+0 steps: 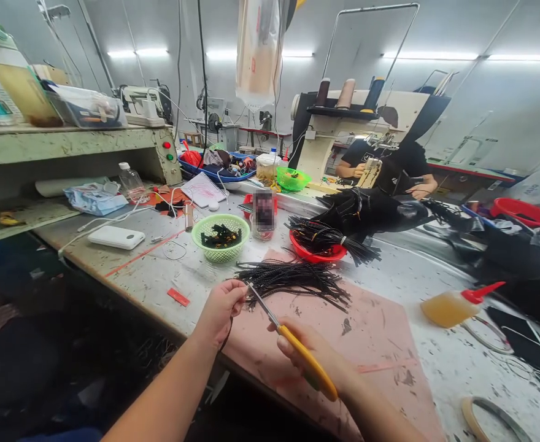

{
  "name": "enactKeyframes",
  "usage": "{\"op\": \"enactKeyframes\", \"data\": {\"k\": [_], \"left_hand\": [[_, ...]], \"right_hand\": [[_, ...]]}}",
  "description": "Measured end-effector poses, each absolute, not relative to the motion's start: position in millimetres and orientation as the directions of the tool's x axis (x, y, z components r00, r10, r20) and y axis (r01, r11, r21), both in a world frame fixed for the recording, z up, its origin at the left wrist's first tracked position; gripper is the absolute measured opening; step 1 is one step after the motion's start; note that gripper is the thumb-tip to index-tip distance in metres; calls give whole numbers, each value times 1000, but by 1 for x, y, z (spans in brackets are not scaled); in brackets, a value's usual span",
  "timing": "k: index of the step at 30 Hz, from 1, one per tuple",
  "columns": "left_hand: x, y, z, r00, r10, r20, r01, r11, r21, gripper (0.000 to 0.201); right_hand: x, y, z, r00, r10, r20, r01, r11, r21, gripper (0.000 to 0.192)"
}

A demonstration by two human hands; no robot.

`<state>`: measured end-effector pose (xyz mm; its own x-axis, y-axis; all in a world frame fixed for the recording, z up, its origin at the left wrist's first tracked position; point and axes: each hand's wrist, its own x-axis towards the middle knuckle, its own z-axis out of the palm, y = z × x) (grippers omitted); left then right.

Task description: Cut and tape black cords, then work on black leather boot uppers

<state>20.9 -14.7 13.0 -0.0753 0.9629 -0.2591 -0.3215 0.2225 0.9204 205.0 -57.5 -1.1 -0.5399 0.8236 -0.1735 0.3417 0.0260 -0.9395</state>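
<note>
My left hand (221, 310) is closed in a pinch on a thin black strap (226, 337), whose tail hangs down past the wrist. In my right hand (309, 347) is a pair of scissors (304, 359) with yellow handles; the blades point up and left, their tips right at the left fingertips. How far apart the blades are, I cannot tell. Just beyond both hands lies a loose pile of black straps (293, 279) on a pink mat (380, 325). A light green basket (221, 253) with small black pieces stands behind the left hand.
Behind the pile, a red bowl (313, 255) holds a tied bundle of black straps (334, 236). A white power bank (116, 237) lies left, an oil bottle (449, 309) and tape roll (495, 420) right. Across the table, a person (389, 166) sits by a sewing machine (318, 150).
</note>
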Motion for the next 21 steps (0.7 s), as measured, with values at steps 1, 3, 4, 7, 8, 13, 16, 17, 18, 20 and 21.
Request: {"op": "enactKeyframes", "data": {"k": [1, 3, 4, 7, 8, 13, 16, 17, 18, 20, 21], "left_hand": [[21, -15, 12, -73, 963, -261, -324, 224, 919, 20], [21, -15, 11, -74, 962, -264, -327, 227, 917, 20], [21, -15, 11, -77, 961, -265, -328, 227, 917, 21], [18, -16, 9, -91, 960, -264, -329, 222, 918, 22], [17, -17, 9, -96, 959, -265, -328, 221, 919, 22], [20, -33, 12, -45, 959, -281, -290, 257, 922, 21], [33, -49, 17, 72, 955, -287, -205, 295, 933, 21], [39, -54, 19, 120, 953, -280, -151, 296, 943, 20], [45, -59, 20, 171, 947, -272, -87, 290, 953, 19], [59, -66, 23, 281, 925, -257, 34, 258, 965, 17], [65, -68, 24, 331, 909, -252, 77, 240, 968, 16]], "right_hand": [[204, -57, -3, -537, 827, -165, 329, 25, -944, 38], [203, -57, -9, -527, 838, -142, 305, 30, -952, 38], [202, -56, -12, -521, 844, -126, 296, 41, -954, 38], [201, -55, -18, -494, 867, -62, 281, 92, -955, 35], [200, -55, -19, -481, 876, -41, 279, 108, -954, 33], [203, -61, -15, -397, 918, 8, 274, 127, -953, 31], [206, -68, -6, -273, 958, 89, 162, 137, -977, 43], [208, -70, -2, -235, 964, 123, 120, 155, -981, 45], [209, -74, 1, -209, 966, 152, 90, 174, -981, 45], [212, -81, 7, -190, 966, 178, 101, 199, -975, 43], [214, -85, 9, -192, 966, 175, 126, 202, -971, 43]]}}
